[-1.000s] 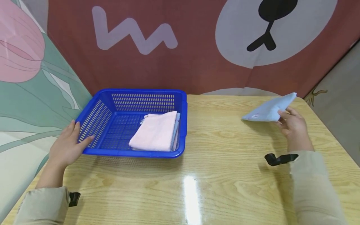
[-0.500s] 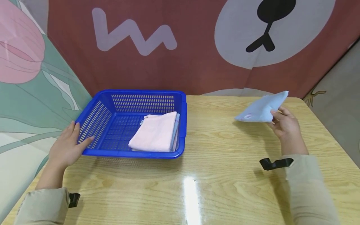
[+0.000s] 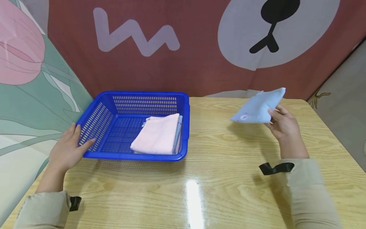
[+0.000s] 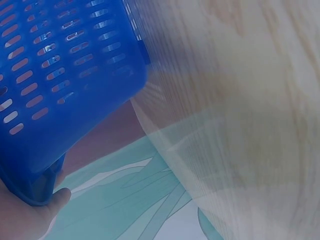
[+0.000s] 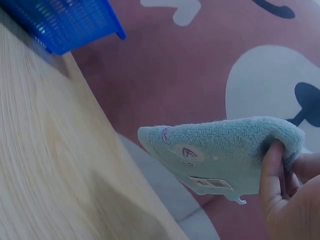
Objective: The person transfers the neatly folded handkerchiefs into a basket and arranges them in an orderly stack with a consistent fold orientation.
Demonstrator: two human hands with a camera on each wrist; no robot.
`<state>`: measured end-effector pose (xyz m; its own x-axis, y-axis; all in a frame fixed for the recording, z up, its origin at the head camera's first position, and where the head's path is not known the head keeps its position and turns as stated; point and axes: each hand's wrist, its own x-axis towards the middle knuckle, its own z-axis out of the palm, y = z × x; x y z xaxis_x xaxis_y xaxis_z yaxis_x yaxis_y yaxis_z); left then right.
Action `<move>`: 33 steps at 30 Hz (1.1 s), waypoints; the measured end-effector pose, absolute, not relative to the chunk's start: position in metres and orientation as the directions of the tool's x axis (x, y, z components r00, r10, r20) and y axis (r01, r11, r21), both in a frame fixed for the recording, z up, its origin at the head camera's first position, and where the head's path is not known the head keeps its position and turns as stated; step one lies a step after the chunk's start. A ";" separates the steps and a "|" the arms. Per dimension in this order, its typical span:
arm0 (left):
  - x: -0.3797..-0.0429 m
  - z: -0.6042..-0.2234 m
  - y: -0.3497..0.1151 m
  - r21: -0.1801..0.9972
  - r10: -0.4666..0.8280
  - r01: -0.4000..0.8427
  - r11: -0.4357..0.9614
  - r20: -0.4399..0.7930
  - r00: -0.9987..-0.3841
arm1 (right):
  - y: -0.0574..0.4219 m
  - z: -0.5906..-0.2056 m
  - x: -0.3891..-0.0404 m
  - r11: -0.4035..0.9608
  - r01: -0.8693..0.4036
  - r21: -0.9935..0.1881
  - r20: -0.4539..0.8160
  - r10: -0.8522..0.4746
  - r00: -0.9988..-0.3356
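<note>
A light blue towel (image 3: 254, 108), folded, is raised above the right side of the table in the head view. My right hand (image 3: 284, 122) pinches its near right corner between thumb and fingers. In the right wrist view the towel (image 5: 215, 152) shows a purple-pink print and a white barcode label. At the left, my left hand (image 3: 67, 149) holds the corner of a blue plastic basket (image 3: 160, 157) by the rim, its thumb over the inner side. The left wrist view shows that thumb (image 4: 60, 200) by the rim. Inside the basket, a folded pink towel (image 3: 157, 135) lies over bluish ones.
The wooden table (image 3: 223, 178) extends in front of and right of the basket. A brown curtain (image 3: 200, 63) with a bear print hangs behind it, and a flower-print curtain (image 3: 57, 95) stands close on the left. Black straps (image 3: 275, 168) are on both wrists.
My right hand has moved left with the light blue towel, lifting it slightly and tilting it up. The left hand and the basket have stayed in place.
</note>
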<state>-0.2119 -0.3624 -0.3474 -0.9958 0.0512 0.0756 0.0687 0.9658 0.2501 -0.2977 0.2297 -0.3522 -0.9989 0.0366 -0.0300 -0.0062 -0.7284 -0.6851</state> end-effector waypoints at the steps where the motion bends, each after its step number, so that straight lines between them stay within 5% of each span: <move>1: -0.212 -0.347 -0.362 0.250 0.052 0.069 0.966 0.074 -0.996 | 0.229 -0.352 -0.297 -0.731 -0.009 -0.682 -0.019 0.030 -0.999; 33: -0.212 -0.347 -0.362 0.248 0.053 0.070 0.966 0.075 -0.996 | 0.172 -0.322 -0.274 -0.667 -0.084 -0.741 0.213 -0.114 -0.970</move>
